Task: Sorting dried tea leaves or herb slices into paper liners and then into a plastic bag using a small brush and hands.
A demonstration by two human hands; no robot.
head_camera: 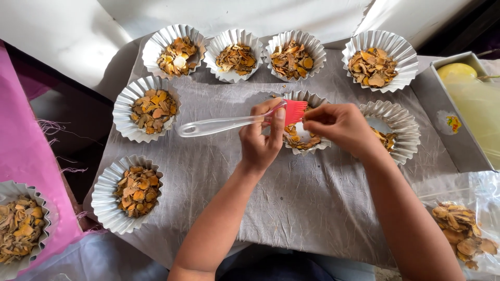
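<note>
left hand: grip clamped on the neck of the brush, just behind the red bristles; the clear handle runs out toward the left edge of the surface.
right hand: fingertips pinched together at the tip of the red bristles, the rest of the hand over the middle of the surface.
brush: held level, above the middle foil cup, near the back half of the surface and not touching it.
middle foil cup: partly hidden by both hands; holds dried orange-brown slices with a pale lump among them.
cup at right: just beside the right hand, mostly bare inside, a few slices at its near side.
back row: four filled cups along the far edge of the surface; the leftmost has a pale lump on top.
left side: two more filled cups near the left edge, one behind the other.
surface: covered by a crinkled grey sheet, its near half bare.
off the surface: one filled cup on pink cloth at far left, a clear bag of slices at near right, a box with yellow fruit at far right.
step in hand: seems to be picking or smoothing the bristles, not brushing.
next move calls for: freeing the right fingers and tilting the bristles down, gently, as the thin cups would tip easily.
</note>
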